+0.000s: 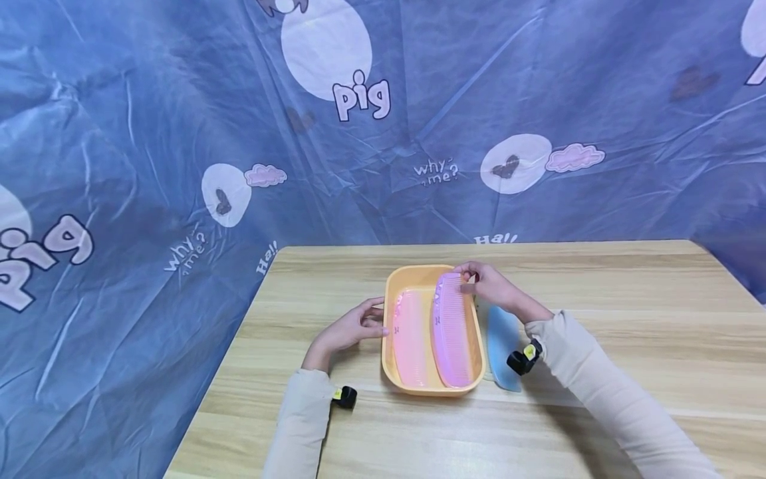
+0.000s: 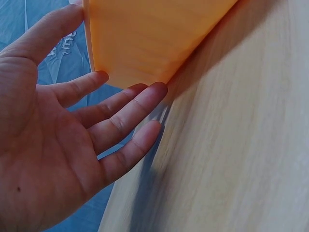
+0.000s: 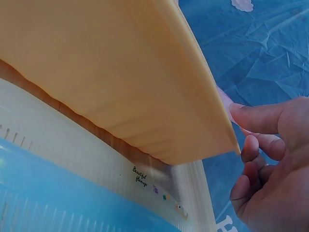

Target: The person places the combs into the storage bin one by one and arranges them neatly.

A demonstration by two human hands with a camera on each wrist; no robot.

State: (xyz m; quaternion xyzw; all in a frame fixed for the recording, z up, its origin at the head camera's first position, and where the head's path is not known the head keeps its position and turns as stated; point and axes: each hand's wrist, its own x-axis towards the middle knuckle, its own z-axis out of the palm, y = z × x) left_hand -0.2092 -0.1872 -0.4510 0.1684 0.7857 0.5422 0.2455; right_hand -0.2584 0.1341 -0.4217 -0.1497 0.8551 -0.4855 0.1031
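Observation:
A yellow-orange plastic basin (image 1: pixel 433 392) stands on the table with a pink comb (image 1: pixel 409 342) lying along its left side. In its right half a purple comb (image 1: pixel 450 332) leans, its far end up near the rim. My right hand (image 1: pixel 491 287) pinches that far end between thumb and index finger; the right wrist view shows only a small bit of the comb (image 3: pixel 225 104) past the rim. My left hand (image 1: pixel 350 329) rests against the basin's left side. In the left wrist view its thumb touches the rim and its fingers are loosely spread at the basin wall (image 2: pixel 145 43).
Right of the basin, partly under my right forearm, lies a blue comb (image 1: pixel 501 339). A whitish translucent comb (image 3: pixel 104 140) with small lettering lies between it and the basin. The wooden table (image 1: pixel 628 319) meets a blue printed cloth (image 1: pixel 407 199) at the back.

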